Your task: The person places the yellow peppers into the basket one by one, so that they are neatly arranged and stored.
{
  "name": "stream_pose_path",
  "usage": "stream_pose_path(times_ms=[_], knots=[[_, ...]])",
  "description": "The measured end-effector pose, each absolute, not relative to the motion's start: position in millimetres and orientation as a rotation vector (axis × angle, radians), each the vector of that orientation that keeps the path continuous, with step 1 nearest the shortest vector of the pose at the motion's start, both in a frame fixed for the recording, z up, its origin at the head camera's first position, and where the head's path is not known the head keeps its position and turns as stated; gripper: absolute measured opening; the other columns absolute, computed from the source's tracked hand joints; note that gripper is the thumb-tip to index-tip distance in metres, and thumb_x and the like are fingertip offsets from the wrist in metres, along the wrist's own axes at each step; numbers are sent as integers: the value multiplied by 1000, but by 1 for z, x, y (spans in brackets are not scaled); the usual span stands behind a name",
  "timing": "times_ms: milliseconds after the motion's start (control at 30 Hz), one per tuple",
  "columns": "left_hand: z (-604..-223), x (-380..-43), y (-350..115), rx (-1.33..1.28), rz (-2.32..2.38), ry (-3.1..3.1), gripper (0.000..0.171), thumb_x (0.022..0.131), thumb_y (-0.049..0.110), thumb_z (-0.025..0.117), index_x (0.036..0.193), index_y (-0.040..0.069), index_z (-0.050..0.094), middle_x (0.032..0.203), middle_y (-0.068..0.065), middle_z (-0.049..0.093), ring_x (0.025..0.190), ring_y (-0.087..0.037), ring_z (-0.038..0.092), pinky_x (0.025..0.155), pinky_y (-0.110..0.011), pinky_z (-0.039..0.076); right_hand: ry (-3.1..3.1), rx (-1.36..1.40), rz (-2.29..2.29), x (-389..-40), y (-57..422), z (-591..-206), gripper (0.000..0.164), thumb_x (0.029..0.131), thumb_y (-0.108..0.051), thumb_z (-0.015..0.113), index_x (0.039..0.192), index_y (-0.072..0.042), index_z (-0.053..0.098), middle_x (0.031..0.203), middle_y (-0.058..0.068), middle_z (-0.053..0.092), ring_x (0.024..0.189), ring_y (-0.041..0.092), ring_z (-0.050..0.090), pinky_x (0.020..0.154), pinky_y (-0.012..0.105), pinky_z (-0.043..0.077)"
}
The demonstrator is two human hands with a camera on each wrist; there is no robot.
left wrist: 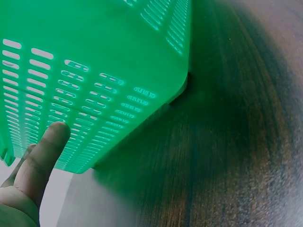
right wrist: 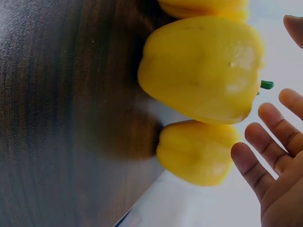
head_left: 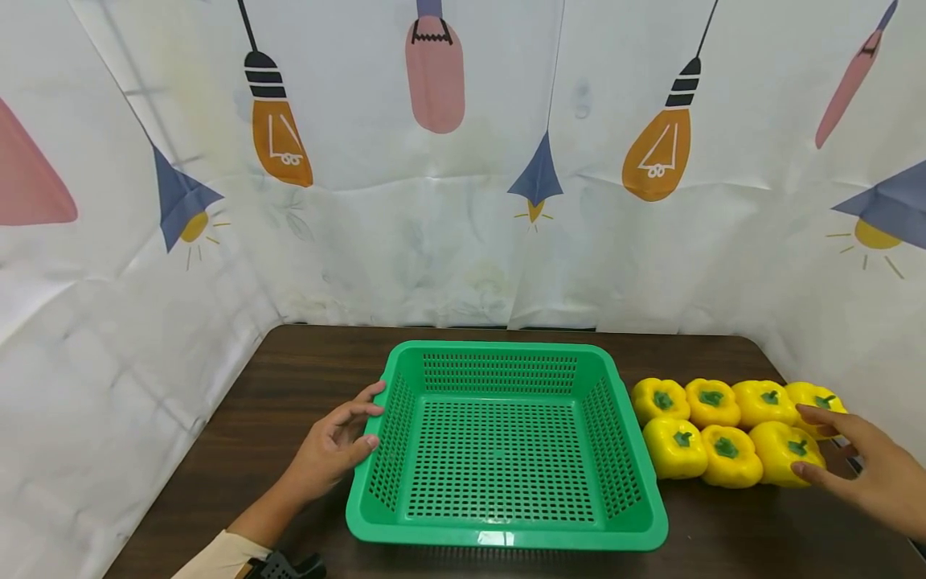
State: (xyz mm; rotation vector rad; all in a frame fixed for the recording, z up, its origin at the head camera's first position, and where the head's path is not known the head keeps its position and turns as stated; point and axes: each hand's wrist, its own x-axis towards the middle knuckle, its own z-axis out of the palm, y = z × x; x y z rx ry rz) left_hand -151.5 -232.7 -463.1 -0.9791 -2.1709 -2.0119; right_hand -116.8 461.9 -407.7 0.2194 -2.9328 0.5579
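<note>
Seven yellow peppers (head_left: 679, 449) are set upright in two rows on the brown counter (head_left: 239, 466), just to the right of the green basket (head_left: 579, 537), inside which no pepper is seen. Beside the right end of the rows, the right hand (head_left: 871, 474) is held with fingers and thumb spread apart and nothing gripped; whether the front-row end pepper (right wrist: 203, 71) is touched by a fingertip cannot be told. The left hand (head_left: 333, 450) is laid against the basket's left side, its fingers loosely extended, with no firm grip shown.

Each pepper is judged to be fairly light and easily carried in one hand. A smooth, glossy skin is shown, so some slip is to be expected under a two-finger pinch. The walls look firm but are probably dented by hard squeezing, if the peppers are real. A hold is best taken around the broad shoulders, the thumb set opposite the fingers. The short green stem (right wrist: 267, 85) is better left alone, too little grip being offered there.
</note>
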Motion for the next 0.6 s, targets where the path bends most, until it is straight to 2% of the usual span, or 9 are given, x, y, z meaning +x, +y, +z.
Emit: stream_pose_path(times_ms=[67, 133, 267, 333, 400, 500, 533, 600], knots=[[-464, -152, -233, -977, -2018, -2168, 37, 98, -13, 53, 134, -10, 48, 165, -18, 26, 151, -10, 26, 113, -23, 36, -2944, 216, 574, -117, 463, -410, 83, 86, -22, 86, 146, 13, 40, 128, 35, 47, 101, 45, 48, 64, 34, 48], [-465, -152, -233, -989, -2012, -2162, 36, 98, -14, 53, 133, -12, 48, 165, -19, 26, 151, -11, 26, 113, -23, 36, -2960, 213, 591, -117, 464, -411, 84, 86, -22, 85, 147, 14, 39, 129, 37, 46, 101, 48, 49, 70, 46, 53], [-466, -152, -233, -990, -2021, -2153, 35, 98, -14, 52, 132, -13, 47, 165, -18, 27, 151, -10, 26, 113, -23, 36, -2989, 225, 625, -119, 466, -414, 83, 87, -21, 85, 145, 16, 39, 129, 41, 46, 105, 56, 48, 76, 71, 47], [-466, -152, -233, -1001, -2006, -2149, 35, 98, -15, 52, 132, -14, 47, 164, -20, 27, 151, -11, 26, 113, -23, 36, -2992, 228, 619, -119, 467, -416, 83, 85, -21, 86, 144, 15, 41, 129, 41, 48, 107, 57, 48, 80, 67, 49], [-465, -152, -233, -989, -2016, -2147, 35, 98, -14, 52, 132, -13, 48, 164, -18, 28, 151, -10, 26, 113, -23, 36, -2988, 237, 621, -119, 469, -418, 83, 83, -20, 88, 142, 16, 42, 129, 39, 48, 106, 56, 49, 77, 62, 52], [-465, -152, -232, -1002, -2003, -2137, 35, 97, -15, 52, 131, -13, 48, 164, -20, 28, 151, -11, 26, 113, -23, 35, -2978, 246, 629, -120, 471, -420, 83, 80, -17, 90, 141, 16, 44, 128, 37, 48, 101, 49, 55, 68, 43, 58], [-465, -152, -232, -1002, -2003, -2133, 35, 97, -16, 52, 131, -14, 48, 164, -20, 29, 151, -12, 27, 113, -23, 35, -2980, 252, 642, -120, 471, -420, 83, 80, -16, 89, 142, 16, 43, 128, 37, 47, 101, 39, 58, 68, 41, 58], [-465, -153, -232, -1003, -2003, -2128, 34, 97, -16, 52, 131, -14, 49, 163, -20, 29, 151, -12, 27, 114, -23, 35, -2976, 260, 646, -121, 473, -421, 83, 79, -15, 90, 141, 15, 44, 126, 36, 49, 96, 14, 59, 63, 28, 55]])
